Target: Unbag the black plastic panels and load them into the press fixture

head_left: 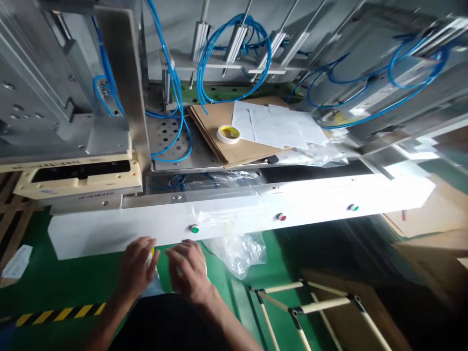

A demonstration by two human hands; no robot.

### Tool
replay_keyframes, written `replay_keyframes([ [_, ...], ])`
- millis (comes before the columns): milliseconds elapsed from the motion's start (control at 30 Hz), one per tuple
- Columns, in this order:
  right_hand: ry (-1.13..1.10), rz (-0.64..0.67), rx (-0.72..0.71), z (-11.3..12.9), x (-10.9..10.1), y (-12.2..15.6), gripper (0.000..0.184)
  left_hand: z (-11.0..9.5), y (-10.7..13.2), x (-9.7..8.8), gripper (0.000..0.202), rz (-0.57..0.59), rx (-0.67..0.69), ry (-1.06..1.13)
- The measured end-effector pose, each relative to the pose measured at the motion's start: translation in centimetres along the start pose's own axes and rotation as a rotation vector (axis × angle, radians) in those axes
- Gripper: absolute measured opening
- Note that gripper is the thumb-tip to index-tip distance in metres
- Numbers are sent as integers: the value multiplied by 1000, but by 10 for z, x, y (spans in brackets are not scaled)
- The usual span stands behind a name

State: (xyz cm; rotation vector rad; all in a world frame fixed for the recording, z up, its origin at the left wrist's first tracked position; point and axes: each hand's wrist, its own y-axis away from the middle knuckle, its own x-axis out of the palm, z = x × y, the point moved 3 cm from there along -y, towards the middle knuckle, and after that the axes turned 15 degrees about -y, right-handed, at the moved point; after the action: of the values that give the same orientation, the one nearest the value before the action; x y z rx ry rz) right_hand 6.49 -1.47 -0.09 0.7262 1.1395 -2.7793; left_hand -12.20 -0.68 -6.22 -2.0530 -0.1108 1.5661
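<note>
My left hand (pixel 139 265) is just below the white front panel (pixel 234 207), its fingers loosely curled and the thumb apart. Something small and yellow (pixel 152 251) shows by its thumb; I cannot tell whether the hand touches it. To its right hangs my right hand (pixel 189 269), palm down with bent fingers apart, and nothing visible in it. Both are a little blurred. Nearest to the right hand is a green push button (pixel 194 228) on the panel. Farther right on the panel are a red button (pixel 281 217) and another green button (pixel 353 207).
Clear plastic film (pixel 241 253) drapes over the panel. Behind it, a tape roll (pixel 228 134) and white papers (pixel 274 124) lie on cardboard sheets (pixel 212 131). Blue air hoses (pixel 201 58) loop above. A pipe frame (pixel 321 306) stands at the lower right.
</note>
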Motion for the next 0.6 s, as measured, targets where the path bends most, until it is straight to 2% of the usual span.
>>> replay_keyframes([
  [67,158,-168,137,-33,-52,35,33,-54,0,23,38,72,70,-2],
  [100,247,-253,205,-52,-80,51,30,-75,-1,32,43,80,69,-22],
  [200,434,-448,370,-110,-170,95,25,-113,-3,49,56,58,-13,-129],
  [300,532,-616,504,-163,-267,135,34,-132,2,56,65,-12,-96,-230],
  [433,599,-803,666,-225,-386,171,52,-150,15,60,77,-55,-107,-331],
  [533,612,-858,754,-264,-453,176,61,-158,23,63,80,-79,-123,-363],
  [600,608,-843,801,-281,-483,172,63,-161,24,64,77,-102,-140,-362],
])
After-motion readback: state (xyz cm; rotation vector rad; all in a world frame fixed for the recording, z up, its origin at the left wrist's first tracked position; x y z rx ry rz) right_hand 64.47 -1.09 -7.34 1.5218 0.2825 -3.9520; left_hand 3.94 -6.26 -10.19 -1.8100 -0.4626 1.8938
